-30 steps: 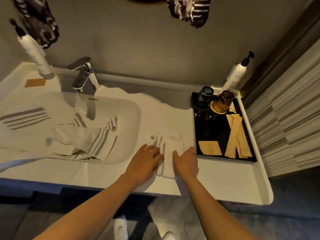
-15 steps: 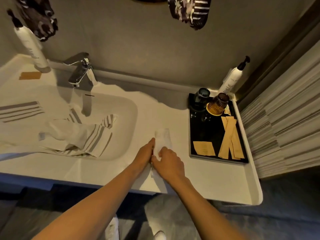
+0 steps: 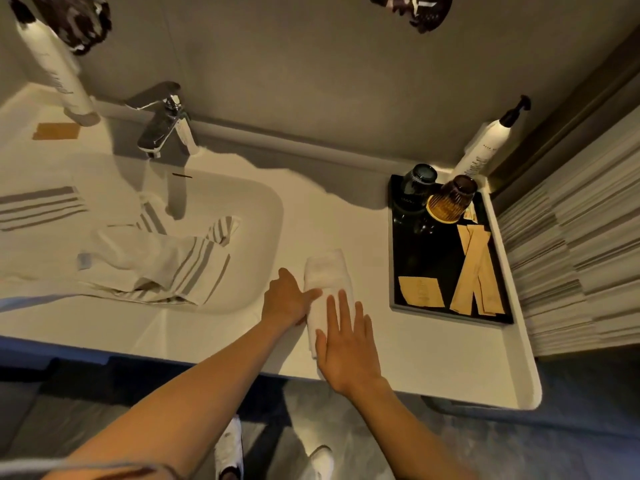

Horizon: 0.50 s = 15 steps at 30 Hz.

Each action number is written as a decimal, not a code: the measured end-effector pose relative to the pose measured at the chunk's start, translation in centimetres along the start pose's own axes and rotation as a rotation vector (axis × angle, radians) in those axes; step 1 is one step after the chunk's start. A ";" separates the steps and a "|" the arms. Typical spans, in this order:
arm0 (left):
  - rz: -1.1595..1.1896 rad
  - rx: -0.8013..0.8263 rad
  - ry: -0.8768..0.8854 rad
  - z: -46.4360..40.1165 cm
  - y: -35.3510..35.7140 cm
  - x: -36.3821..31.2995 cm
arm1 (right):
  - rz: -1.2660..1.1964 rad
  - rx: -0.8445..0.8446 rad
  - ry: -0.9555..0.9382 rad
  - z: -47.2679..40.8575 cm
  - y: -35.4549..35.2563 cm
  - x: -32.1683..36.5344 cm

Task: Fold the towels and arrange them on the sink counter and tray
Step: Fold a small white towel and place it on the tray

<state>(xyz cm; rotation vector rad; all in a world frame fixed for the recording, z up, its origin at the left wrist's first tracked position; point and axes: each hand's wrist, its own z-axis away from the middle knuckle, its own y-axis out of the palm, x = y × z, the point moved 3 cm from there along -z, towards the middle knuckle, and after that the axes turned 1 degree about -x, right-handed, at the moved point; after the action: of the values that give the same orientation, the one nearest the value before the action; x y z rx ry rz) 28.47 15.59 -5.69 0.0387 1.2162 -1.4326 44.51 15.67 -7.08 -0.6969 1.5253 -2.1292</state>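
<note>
A small white towel [image 3: 327,277] lies folded into a narrow strip on the white sink counter [image 3: 433,355], between the basin and the black tray [image 3: 429,258]. My left hand [image 3: 287,301] rests against the strip's left edge, thumb on the cloth. My right hand [image 3: 346,344] lies flat with spread fingers on the strip's near end. A larger white towel with grey stripes [image 3: 152,265] sits crumpled in the basin [image 3: 263,216], and its striped end drapes over the left counter.
The tray holds two upturned glasses [image 3: 446,199] and brown paper sachets [image 3: 476,271]. A chrome faucet [image 3: 162,123] stands behind the basin. Pump bottles stand at the back left [image 3: 59,71] and back right [image 3: 485,143]. A tiled wall closes the right side.
The small towel went from a wider flat fold to a narrow strip. My hands came together over it, then my right hand flattened on its near end.
</note>
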 end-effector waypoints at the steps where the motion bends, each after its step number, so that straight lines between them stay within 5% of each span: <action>1: -0.018 0.001 -0.001 0.0 -0.1 0.0 | -0.023 0.022 -0.008 -0.3 -0.5 0.3; 4: -0.054 0.038 -0.035 -0.2 -0.3 0.0 | -0.197 -0.010 0.106 -1.2 -2.9 0.2; 6: -0.047 0.077 -0.076 -0.4 -0.6 0.5 | -0.336 -0.123 0.371 -0.9 -5.0 -0.4; 9: -0.016 0.159 -0.147 -0.2 -0.6 0.9 | -0.855 0.044 0.660 -0.9 -5.2 -0.3; 12: 0.041 0.262 -0.247 0.7 -0.9 0.5 | -1.308 0.144 0.679 -1.5 -5.8 0.7; 15: 0.415 0.566 -0.356 1.4 -1.2 -0.1 | -1.481 0.090 0.664 -1.9 -7.6 -0.5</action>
<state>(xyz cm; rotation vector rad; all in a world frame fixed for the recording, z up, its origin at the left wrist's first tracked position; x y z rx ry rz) 28.43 14.47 -4.19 0.3861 0.4515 -1.3002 43.33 19.65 -0.43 -1.4755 1.2035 -3.7664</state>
